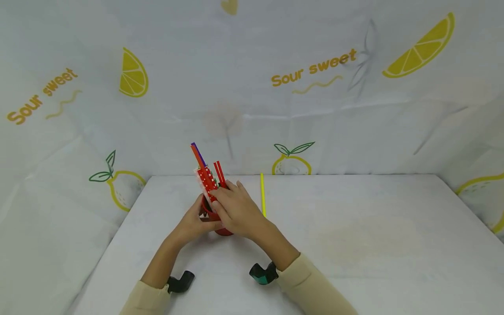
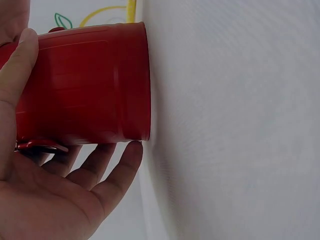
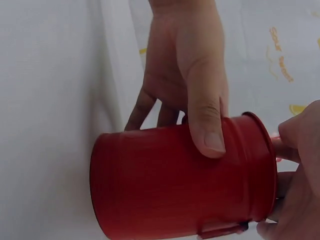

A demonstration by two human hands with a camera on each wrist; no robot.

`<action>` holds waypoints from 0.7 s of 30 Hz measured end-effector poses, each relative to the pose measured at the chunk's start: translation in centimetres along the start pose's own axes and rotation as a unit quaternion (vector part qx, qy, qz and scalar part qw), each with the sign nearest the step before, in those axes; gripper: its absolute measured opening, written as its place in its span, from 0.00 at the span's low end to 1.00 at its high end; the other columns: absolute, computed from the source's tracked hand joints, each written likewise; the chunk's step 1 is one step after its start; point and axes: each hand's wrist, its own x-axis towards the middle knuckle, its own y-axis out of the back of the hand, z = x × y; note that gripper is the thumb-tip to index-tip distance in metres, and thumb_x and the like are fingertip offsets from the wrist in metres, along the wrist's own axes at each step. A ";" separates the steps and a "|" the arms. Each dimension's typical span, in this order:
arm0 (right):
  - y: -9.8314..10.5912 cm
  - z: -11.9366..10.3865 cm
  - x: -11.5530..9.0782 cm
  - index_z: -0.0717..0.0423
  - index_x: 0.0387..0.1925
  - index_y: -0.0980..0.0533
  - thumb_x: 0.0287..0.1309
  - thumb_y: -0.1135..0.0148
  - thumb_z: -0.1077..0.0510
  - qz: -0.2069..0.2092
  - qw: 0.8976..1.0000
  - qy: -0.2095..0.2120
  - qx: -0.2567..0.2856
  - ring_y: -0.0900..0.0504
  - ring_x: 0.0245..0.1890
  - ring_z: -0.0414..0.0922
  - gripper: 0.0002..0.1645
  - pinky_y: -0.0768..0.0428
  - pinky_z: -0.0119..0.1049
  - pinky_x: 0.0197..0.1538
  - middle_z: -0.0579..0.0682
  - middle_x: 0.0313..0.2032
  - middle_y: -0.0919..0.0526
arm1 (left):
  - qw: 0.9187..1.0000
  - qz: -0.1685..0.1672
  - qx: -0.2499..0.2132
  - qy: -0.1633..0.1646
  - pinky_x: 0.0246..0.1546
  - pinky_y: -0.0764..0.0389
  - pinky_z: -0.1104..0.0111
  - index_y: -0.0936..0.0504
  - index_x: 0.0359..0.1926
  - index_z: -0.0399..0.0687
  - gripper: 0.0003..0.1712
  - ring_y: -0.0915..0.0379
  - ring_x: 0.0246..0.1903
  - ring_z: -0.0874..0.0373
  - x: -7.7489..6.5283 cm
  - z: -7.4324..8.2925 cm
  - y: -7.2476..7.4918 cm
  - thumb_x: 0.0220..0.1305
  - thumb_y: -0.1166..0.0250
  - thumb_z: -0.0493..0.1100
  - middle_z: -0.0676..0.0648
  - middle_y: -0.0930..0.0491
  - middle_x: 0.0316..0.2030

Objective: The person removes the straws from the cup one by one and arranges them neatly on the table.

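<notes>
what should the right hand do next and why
Probably ease the right hand off the bundled straws and reach for the yellow stick: it lies apart on the table, while the bundle leans in the red bucket, which the left hand holds.

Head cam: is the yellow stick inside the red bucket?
No, the yellow stick lies on the white table, apart from the red bucket.

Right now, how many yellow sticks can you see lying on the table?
1. The yellow stick lies on the white table beside the right hand, outside the red cup. Its near end seems covered; others may be hidden.
</notes>
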 end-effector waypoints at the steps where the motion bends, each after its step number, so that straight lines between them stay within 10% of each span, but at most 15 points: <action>1: -0.1 -0.1 0.0 0.56 0.60 0.25 0.74 0.49 0.53 -0.002 1.000 0.002 -0.007 0.33 0.68 0.60 0.20 0.45 0.64 0.70 0.53 0.57 0.19 | 1.000 -0.003 0.000 -0.004 0.50 0.18 0.58 0.46 0.76 0.54 0.54 0.31 0.55 0.46 0.0 0.0 0.0 0.55 0.23 0.41 0.43 0.31 0.64; 13: -0.4 -1.0 -0.3 0.53 0.37 0.20 0.69 0.42 0.56 0.033 0.997 0.041 0.057 0.23 0.41 0.43 0.07 0.39 0.56 0.70 0.45 0.34 0.19 | 1.000 -0.014 -0.017 -0.005 0.52 0.19 0.58 0.50 0.78 0.50 0.55 0.32 0.59 0.44 -0.1 -0.6 0.3 0.58 0.26 0.41 0.42 0.38 0.72; 17: -0.5 -1.3 -0.3 0.54 0.36 0.24 0.67 0.39 0.59 0.048 0.995 0.027 0.087 0.27 0.32 0.40 0.03 0.22 0.38 0.51 0.42 0.27 0.24 | 1.000 -0.008 -0.007 -0.005 0.51 0.19 0.57 0.47 0.76 0.47 0.51 0.31 0.57 0.43 -0.1 -0.6 0.3 0.58 0.26 0.40 0.40 0.35 0.68; 21: -0.8 -1.4 -0.2 0.55 0.38 0.25 0.63 0.34 0.59 0.071 0.994 0.005 0.080 0.29 0.30 0.39 0.07 0.27 0.28 0.33 0.42 0.28 0.24 | 1.000 -0.006 0.002 -0.009 0.52 0.19 0.55 0.46 0.75 0.45 0.49 0.31 0.58 0.42 -0.1 -0.4 0.3 0.59 0.27 0.39 0.38 0.34 0.68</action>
